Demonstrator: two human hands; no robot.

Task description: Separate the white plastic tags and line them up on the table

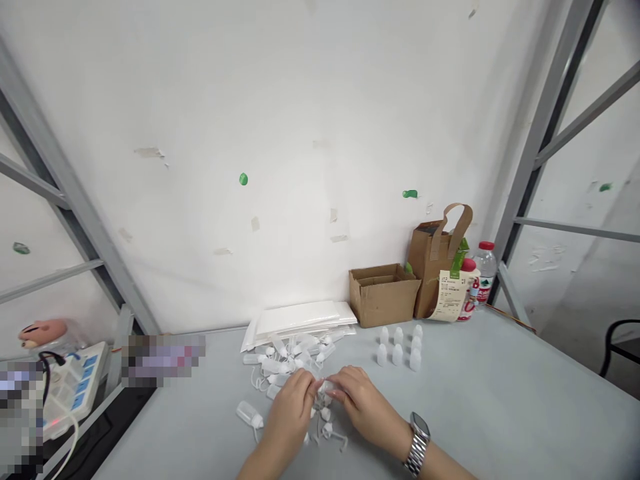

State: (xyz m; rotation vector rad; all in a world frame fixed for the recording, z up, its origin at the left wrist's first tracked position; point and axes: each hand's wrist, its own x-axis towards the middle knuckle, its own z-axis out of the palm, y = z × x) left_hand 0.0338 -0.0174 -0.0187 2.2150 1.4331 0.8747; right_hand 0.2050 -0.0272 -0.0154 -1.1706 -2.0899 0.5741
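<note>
My left hand and my right hand meet over a loose heap on the table, fingers pinched closed. Between the right thumb and forefinger shows part of a small translucent white plastic piece; the left fingertips meet it, but what they grip is hidden. Under and between the hands lie small white parts with thin cords. Behind them spreads a pile of small clear plastic bottles with white caps and cords. One such bottle lies apart, left of my left hand.
Several translucent bulb-shaped pieces stand upright in rows at right. Flat white packets lie stacked against the wall. Beside them stand an open cardboard box, a brown paper bag and a red-capped bottle. A power strip is far left.
</note>
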